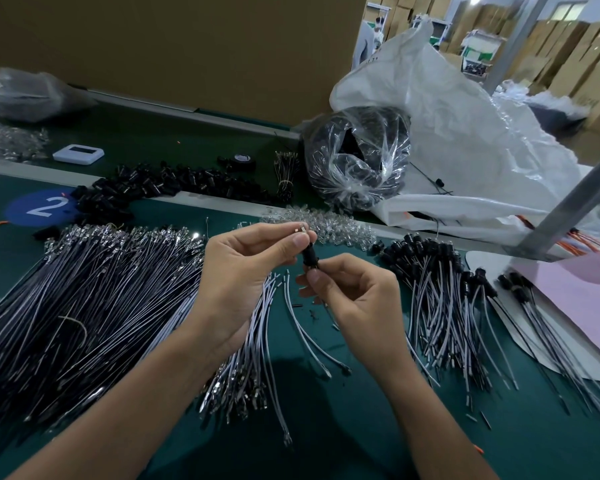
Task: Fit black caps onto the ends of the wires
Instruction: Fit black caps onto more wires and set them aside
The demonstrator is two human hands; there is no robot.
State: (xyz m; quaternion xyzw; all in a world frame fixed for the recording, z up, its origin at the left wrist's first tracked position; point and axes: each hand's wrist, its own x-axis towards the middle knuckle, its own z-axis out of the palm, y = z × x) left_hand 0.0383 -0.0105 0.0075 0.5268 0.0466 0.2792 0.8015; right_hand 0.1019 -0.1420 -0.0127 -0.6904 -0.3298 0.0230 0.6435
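I saw the green work surface [326, 427] filling most of the view, with a crumpled white sack [465, 133] slumped over its far right side. On the left lay the big spread of uncapped wires [84, 306], their metal ends pointing away from me. Against the sack sat a clear bag of black parts [357, 157]. To the right of the hands lay a heap of capped wires [440, 306], the caps at the far end, and beside that a pink sheet [575, 299]. Loose black caps [146, 188] were strewn along the far edge, near a blue disc marked 2 [39, 207]. A mound of clear plastic pieces [336, 226] lay just beyond the hands. A smaller bundle of wires [253, 341] lay under the left wrist.

Both hands were raised above the middle of the surface, close together. The left hand [243, 271] had its thumb and forefinger pinched on a small metal terminal [302, 229], the other fingers curled in. The right hand [354, 292] sat just below it and nipped the lower end of one black cap [310, 259] between thumb and forefinger. That cap stood roughly upright between the two hands, its top by the left thumb. I could not tell whether the terminal had entered the cap.
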